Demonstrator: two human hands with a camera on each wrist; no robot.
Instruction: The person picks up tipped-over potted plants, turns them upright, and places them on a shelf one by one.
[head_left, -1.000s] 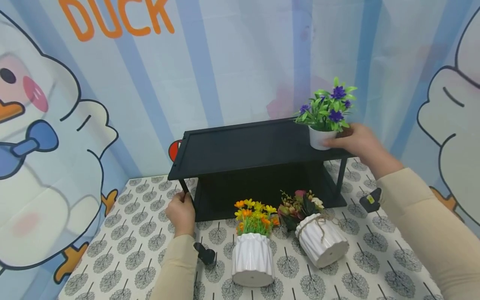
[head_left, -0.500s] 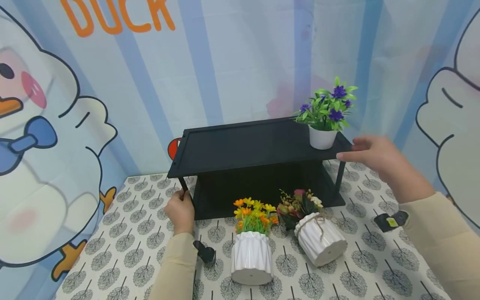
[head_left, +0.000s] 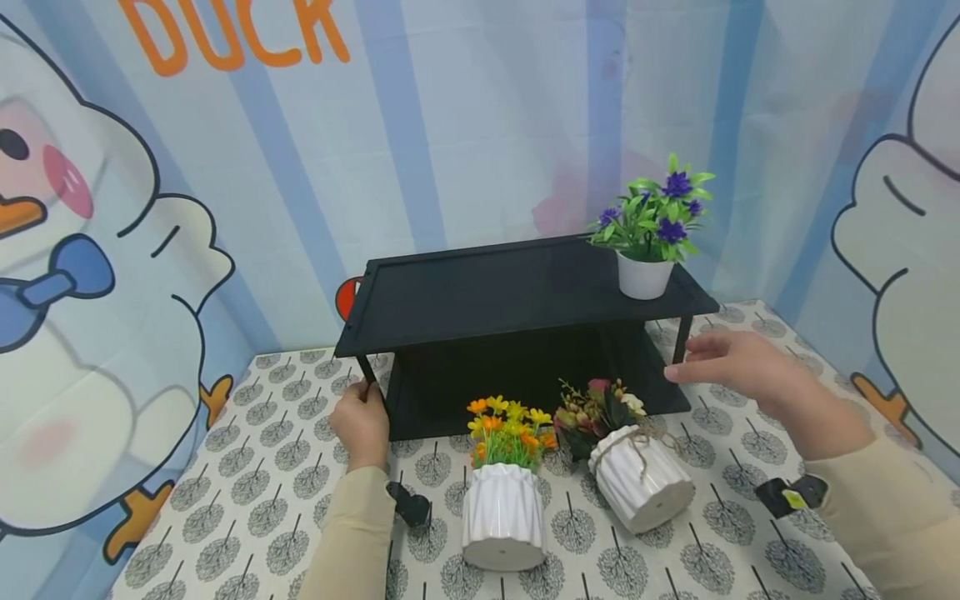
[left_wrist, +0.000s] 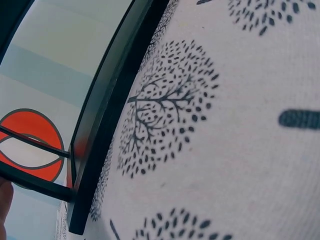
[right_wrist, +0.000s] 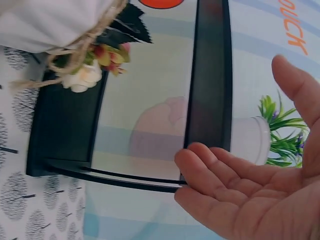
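A black two-tier shelf (head_left: 487,292) stands on the patterned cloth. My left hand (head_left: 362,425) grips its left front post (left_wrist: 35,183); only a fingertip shows in the left wrist view. On the right end of the top board stands a white pot (head_left: 645,277) of purple flowers, upright. My right hand (head_left: 742,371) is just right of the right front post (head_left: 682,340), fingers loosely extended and thumb apart, holding nothing. In the right wrist view the fingertips (right_wrist: 187,155) overlap the shelf's top end, with the flower pot (right_wrist: 250,140) behind.
Before the shelf, a ribbed white pot (head_left: 504,517) with yellow and orange flowers stands upright. Beside it a twine-tied white pot (head_left: 645,483) with dark red and cream flowers appears tilted. A duck-printed curtain (head_left: 480,125) hangs behind.
My right hand has let go of the purple-flower pot, drawn away to the right and come down beside the shelf's right post. The left hand keeps its grip on the left post.
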